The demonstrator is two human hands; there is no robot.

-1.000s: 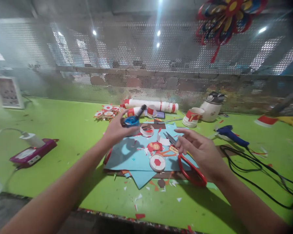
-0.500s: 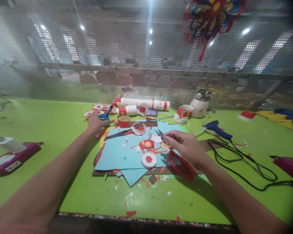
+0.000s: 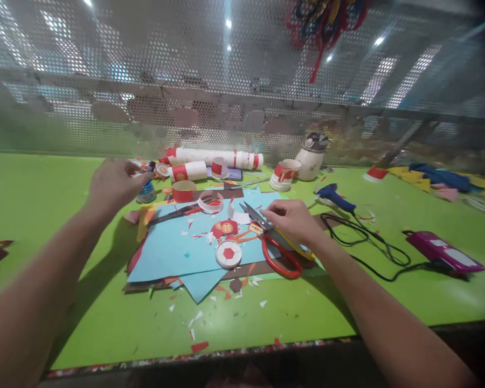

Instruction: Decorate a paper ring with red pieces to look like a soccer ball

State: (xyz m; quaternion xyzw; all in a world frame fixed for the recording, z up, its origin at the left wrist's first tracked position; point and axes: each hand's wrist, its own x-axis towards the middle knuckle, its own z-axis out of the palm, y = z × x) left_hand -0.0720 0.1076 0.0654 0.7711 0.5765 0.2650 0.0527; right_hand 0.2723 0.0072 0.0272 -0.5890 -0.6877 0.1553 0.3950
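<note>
My left hand is raised at the back left, its fingers curled together. It is just above and beside a small blue jar with a black piece at its top. White-and-red paper discs lie behind it, and what the fingertips pinch is hidden. My right hand is closed at the right of the blue paper, thumb and fingertips against the slightly open scissors. These have a red and a yellow handle. A white disc with a red hexagon, red paper cutouts and scraps lie near the blades.
A second pair of scissors and a white ring lie on the paper. Behind are a long red-and-white tube, paper cups and a bottle. At right lie a blue glue gun, its cord and a purple power strip.
My left hand has lifted and shifted left, showing more of the blue jar. My right hand has moved slightly back from the scissors, uncovering the yellow handle. The view has turned right.
</note>
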